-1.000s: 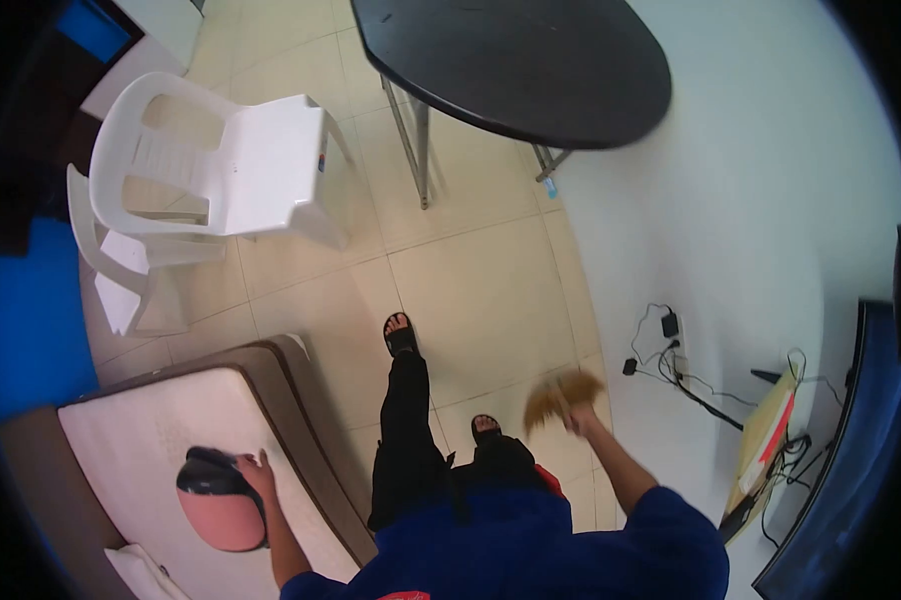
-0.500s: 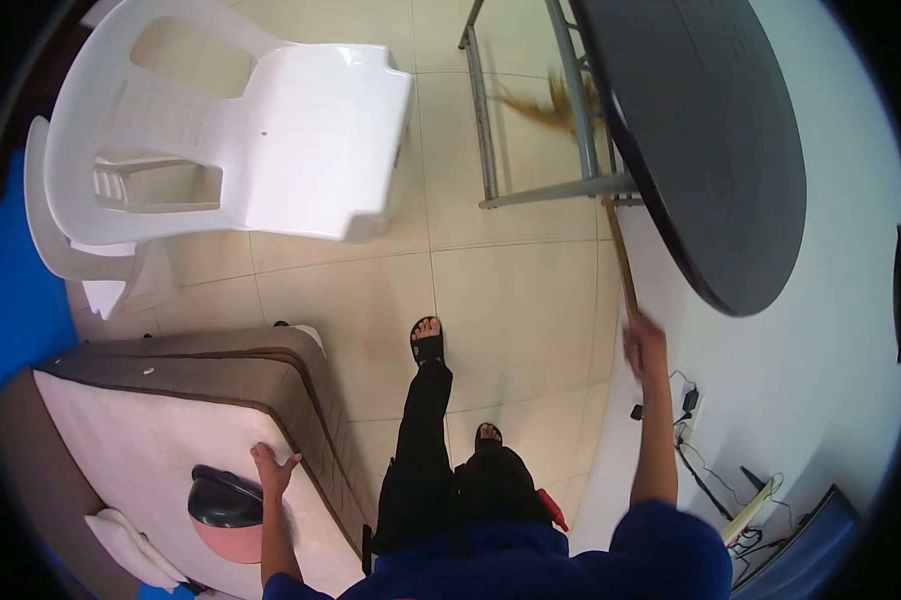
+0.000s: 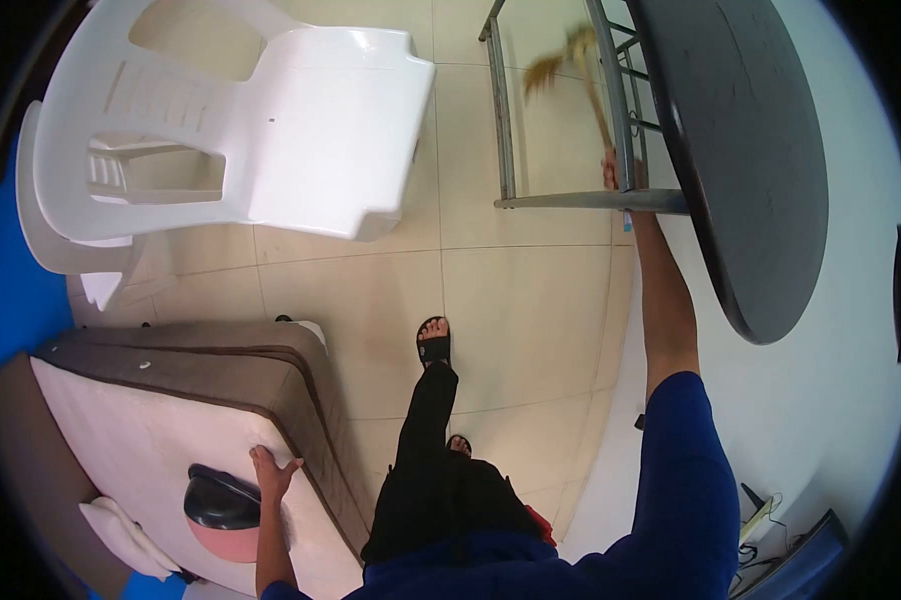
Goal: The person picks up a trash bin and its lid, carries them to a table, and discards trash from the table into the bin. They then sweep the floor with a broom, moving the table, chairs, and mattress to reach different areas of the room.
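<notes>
Reaching far forward, my right hand [image 3: 613,172] is wrapped round the handle of a broom [image 3: 593,100], in among the metal legs of a dark oval-topped table [image 3: 751,150]. A leg bar partly hides the hand. Straw-coloured bristles [image 3: 545,74] lie at the floor beneath the table frame. At the lower left my left hand [image 3: 274,472] rests on the pale top of a mattress [image 3: 161,415], fingers and thumb apart, holding nothing. Beside that forearm sits a black and pink rounded object [image 3: 223,505] whose kind I cannot make out.
Stacked white plastic chairs [image 3: 321,120] stand at the upper left. Tiled floor [image 3: 521,310] runs between them and the table. A white wall [image 3: 831,400] is on the right, with cables and a device [image 3: 761,520] low down. A white cloth-like item [image 3: 126,535] lies on the mattress.
My right hand has moved forward along with the broom, from beside the wall to within the table's legs. The bristles have shifted slightly forward. My left hand stays on the mattress.
</notes>
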The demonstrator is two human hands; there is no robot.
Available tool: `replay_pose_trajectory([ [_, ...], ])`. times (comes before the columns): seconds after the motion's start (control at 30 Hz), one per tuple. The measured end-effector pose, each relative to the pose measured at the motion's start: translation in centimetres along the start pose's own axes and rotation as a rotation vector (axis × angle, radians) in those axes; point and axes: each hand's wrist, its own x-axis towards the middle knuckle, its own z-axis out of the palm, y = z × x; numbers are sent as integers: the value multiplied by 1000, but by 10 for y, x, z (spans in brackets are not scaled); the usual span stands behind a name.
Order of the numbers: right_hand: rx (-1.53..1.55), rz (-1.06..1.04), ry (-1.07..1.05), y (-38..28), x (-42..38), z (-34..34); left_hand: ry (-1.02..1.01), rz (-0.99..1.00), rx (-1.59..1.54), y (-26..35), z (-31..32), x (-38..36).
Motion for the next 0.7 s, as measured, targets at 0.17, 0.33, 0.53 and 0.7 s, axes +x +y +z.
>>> replay_pose_trajectory([
  [0.17,-322,-36,294,-36,-46,11,67,75,30,-6,3,-1],
  [0.33,-630,264,542,-81,-196,61,-10,-17,27,-5,3,-4],
  [0.53,-201,678,587,-112,-480,133,32,66,133,-23,16,-2],
  [0.7,156,975,815,-123,-609,165,57,54,120,-28,24,0],
])
